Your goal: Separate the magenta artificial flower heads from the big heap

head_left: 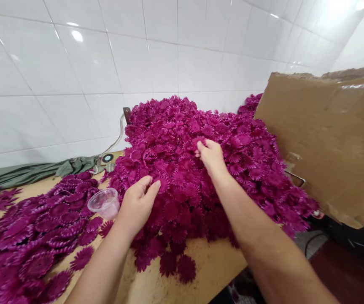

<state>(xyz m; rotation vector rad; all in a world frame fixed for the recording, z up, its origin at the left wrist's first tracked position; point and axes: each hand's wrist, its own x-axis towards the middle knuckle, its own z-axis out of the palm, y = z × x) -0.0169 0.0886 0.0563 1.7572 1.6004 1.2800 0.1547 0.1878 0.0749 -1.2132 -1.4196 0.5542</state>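
A large heap of magenta artificial flower petal pieces (182,164) is piled on the table in front of me. My right hand (212,157) is over the middle of the heap, its thumb and fingers pinched on one flower piece (198,141). Lower and to the left, my left hand (140,200) reaches to the near left side of the heap. Its fingers are curled, with a gap between thumb and forefinger, and no held piece shows. Just left of that wrist stands a clear plastic cup (105,203) with a pinkish tint inside.
Flat flower layers (42,236) overlap across the left of the wooden table (182,291). Green cloth (42,171) lies along the white tiled wall (83,63), near a small round black-rimmed object (107,158). A big cardboard sheet (330,143) stands at the right.
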